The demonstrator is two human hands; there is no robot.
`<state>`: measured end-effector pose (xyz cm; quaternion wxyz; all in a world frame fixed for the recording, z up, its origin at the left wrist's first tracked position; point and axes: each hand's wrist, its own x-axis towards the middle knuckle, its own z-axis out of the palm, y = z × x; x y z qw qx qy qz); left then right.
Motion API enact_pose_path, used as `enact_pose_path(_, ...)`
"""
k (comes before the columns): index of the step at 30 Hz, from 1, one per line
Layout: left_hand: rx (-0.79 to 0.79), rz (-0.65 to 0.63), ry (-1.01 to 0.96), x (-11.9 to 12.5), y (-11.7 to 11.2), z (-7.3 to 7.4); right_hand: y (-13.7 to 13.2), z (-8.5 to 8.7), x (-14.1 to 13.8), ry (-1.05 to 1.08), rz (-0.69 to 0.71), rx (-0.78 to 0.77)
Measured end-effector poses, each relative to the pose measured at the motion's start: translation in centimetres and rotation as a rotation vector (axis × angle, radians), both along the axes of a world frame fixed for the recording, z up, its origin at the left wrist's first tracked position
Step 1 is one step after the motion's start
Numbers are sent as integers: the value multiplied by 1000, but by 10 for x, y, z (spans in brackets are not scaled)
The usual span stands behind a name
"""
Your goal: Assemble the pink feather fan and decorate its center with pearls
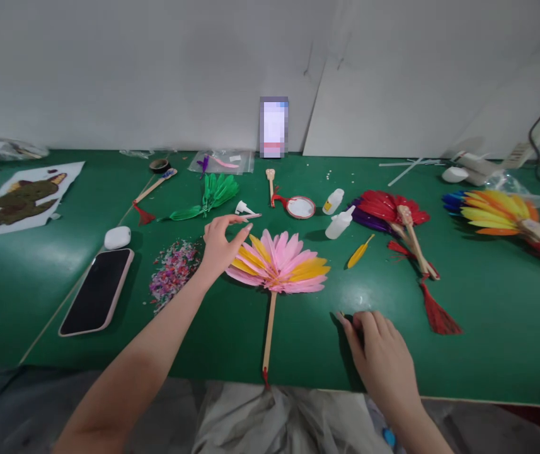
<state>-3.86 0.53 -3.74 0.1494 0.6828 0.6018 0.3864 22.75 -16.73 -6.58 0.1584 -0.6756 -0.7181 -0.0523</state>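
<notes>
A fan of pink and yellow feathers [281, 261] on a wooden stick lies in the middle of the green table [487, 328]. My left hand [220, 246] hovers at the fan's left edge. Its thumb and forefinger pinch a slim pale pink feather [253, 216] that points right. My right hand [383, 356] rests knuckles up near the table's front edge, right of the fan's stick. Its fingers are curled together with the tips on the table, and what lies under them is hidden. A loose yellow feather [359, 253] lies to the right of the fan.
Two white glue bottles [339, 224], a small round mirror [300, 207], green feathers [215, 192] and a pile of confetti [174, 270] surround the fan. At left lie a phone [97, 291] and a white case [117, 238]. At right lie a red and purple fan [387, 211] and a rainbow fan [496, 213].
</notes>
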Motion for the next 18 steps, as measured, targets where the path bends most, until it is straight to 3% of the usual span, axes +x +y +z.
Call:
enact_pose_path(9, 384, 104, -64, 4, -18, 16, -1, 1, 2, 145, -26, 61)
enact_pose_path(14, 376, 71, -141, 6, -26, 20, -3, 0, 0, 60, -88, 105)
enact_pose_path(18, 317, 110, -307, 2, -23, 18, -2, 1, 2, -69, -6, 52)
